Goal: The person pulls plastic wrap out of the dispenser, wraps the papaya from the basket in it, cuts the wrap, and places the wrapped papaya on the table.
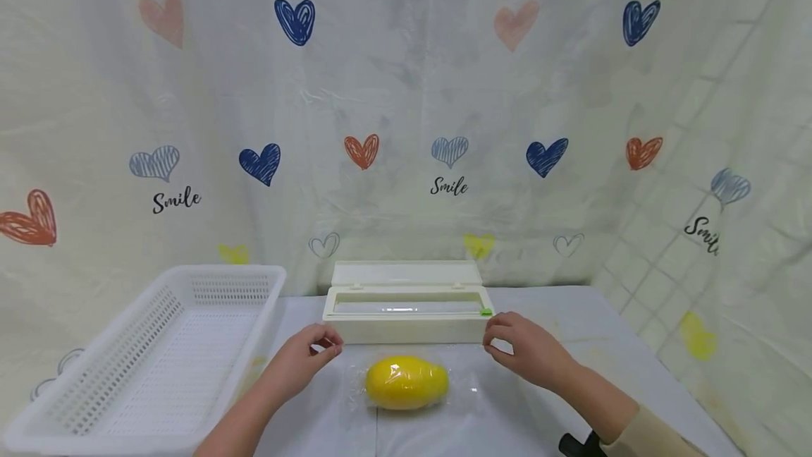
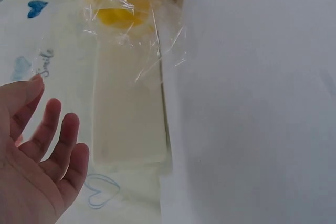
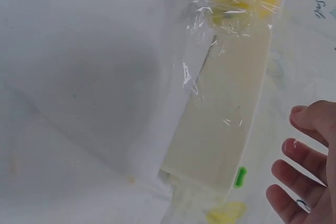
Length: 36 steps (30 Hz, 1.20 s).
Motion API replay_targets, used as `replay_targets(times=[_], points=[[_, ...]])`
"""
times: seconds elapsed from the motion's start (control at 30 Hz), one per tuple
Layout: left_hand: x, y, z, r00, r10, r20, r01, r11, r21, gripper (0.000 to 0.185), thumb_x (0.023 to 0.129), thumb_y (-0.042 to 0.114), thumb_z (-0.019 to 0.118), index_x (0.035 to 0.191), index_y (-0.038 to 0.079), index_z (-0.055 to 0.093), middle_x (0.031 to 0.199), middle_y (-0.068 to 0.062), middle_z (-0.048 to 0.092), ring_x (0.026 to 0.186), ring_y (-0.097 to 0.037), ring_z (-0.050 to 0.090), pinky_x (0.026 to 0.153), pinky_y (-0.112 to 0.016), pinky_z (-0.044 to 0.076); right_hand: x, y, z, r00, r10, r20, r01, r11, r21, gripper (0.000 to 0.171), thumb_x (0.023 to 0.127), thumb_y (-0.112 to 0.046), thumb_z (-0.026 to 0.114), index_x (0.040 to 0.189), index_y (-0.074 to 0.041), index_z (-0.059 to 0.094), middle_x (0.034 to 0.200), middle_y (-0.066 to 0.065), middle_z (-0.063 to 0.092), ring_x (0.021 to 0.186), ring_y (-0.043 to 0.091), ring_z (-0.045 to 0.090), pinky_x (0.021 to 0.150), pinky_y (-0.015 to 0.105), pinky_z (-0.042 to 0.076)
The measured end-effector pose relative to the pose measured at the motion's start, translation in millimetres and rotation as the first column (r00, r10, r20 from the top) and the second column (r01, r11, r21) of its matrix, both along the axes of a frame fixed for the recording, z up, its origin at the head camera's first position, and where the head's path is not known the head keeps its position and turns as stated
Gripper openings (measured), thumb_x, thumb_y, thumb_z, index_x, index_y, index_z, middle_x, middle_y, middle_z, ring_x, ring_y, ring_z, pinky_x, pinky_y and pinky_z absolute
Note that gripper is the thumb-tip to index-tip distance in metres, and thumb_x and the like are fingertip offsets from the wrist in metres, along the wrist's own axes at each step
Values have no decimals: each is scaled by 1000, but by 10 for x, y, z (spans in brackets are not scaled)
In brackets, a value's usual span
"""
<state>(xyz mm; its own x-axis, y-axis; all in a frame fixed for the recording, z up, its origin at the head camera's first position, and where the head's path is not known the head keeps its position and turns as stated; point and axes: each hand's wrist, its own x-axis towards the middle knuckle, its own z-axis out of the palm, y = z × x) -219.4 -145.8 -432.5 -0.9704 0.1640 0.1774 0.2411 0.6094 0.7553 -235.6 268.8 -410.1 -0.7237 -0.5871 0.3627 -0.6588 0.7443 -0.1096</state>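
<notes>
A smooth yellow fruit shaped like a mango (image 1: 407, 383) lies on the white table, with clear cling film (image 3: 197, 51) around it. Behind it stands a white cling film box (image 1: 409, 331), its lid raised and a film roll (image 1: 409, 307) inside. My left hand (image 1: 306, 358) is beside the box's left front corner; its thumb and index finger pinch the barely visible film. Near the right front corner, my right hand (image 1: 528, 351) pinches film likewise, other fingers spread (image 3: 286, 169). A green slider (image 1: 486, 312) sits at the box's right end.
A white perforated plastic basket (image 1: 274, 288) stands at the left of the table. Behind and to the right hangs a pale curtain (image 1: 406, 90) printed with hearts and "Smile". A black object (image 1: 580, 445) shows by the right sleeve (image 1: 653, 432).
</notes>
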Motion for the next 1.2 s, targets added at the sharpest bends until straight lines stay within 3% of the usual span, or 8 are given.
replay_targets(times=[0.2, 0.47, 0.67, 0.83, 1.03, 1.2], points=[[101, -18, -12, 999, -40, -2, 40, 999, -18, 5, 93, 23, 70, 96, 20, 67, 93, 12, 63, 91, -12, 59, 80, -30, 49, 127, 55, -72, 997, 73, -35, -74, 997, -9, 20, 84, -16, 79, 86, -31, 66, 98, -16, 58, 92, 9, 57, 81, 33, 54], [153, -85, -89, 995, -97, -15, 96, 994, -59, 4, 92, 23, 71, 94, 23, 67, 91, 16, 63, 91, -7, 59, 80, -30, 48, 190, 124, -263, 988, 147, -46, -148, 989, -2, 12, 87, -20, 77, 87, -28, 68, 98, -16, 59, 91, 9, 58, 78, 31, 54], [201, -137, -144, 988, -155, -20, 151, 980, -128, 5, 90, 23, 74, 92, 23, 70, 94, 18, 63, 94, -10, 61, 81, -34, 50, 184, 88, -328, 987, 157, 45, -159, 985, 59, 11, 86, -19, 78, 87, -27, 71, 98, -14, 60, 89, 9, 58, 77, 30, 54], [218, -137, -188, 985, -168, -29, 158, 964, -215, 6, 88, 22, 75, 89, 24, 70, 94, 20, 62, 95, -18, 62, 83, -39, 51, 152, 36, -377, 980, 142, 140, -157, 982, 104, 12, 85, -19, 79, 86, -29, 72, 99, -14, 61, 90, 9, 58, 79, 31, 54], [204, -114, -211, 985, -167, -40, 145, 935, -325, 8, 87, 19, 76, 89, 25, 71, 92, 19, 62, 90, -17, 61, 80, -36, 51, 116, -38, -445, 975, 150, 165, -172, 976, 131, 12, 84, -18, 80, 85, -28, 73, 97, -14, 61, 89, 8, 57, 80, 30, 53], [204, -113, -209, 989, -146, -19, 130, 929, -347, 10, 87, 19, 76, 92, 26, 71, 92, 18, 62, 89, -15, 60, 77, -34, 51, 120, -72, -457, 977, 141, 158, -168, 971, 172, 13, 83, -18, 80, 86, -28, 72, 97, -13, 61, 89, 8, 57, 80, 31, 53]])
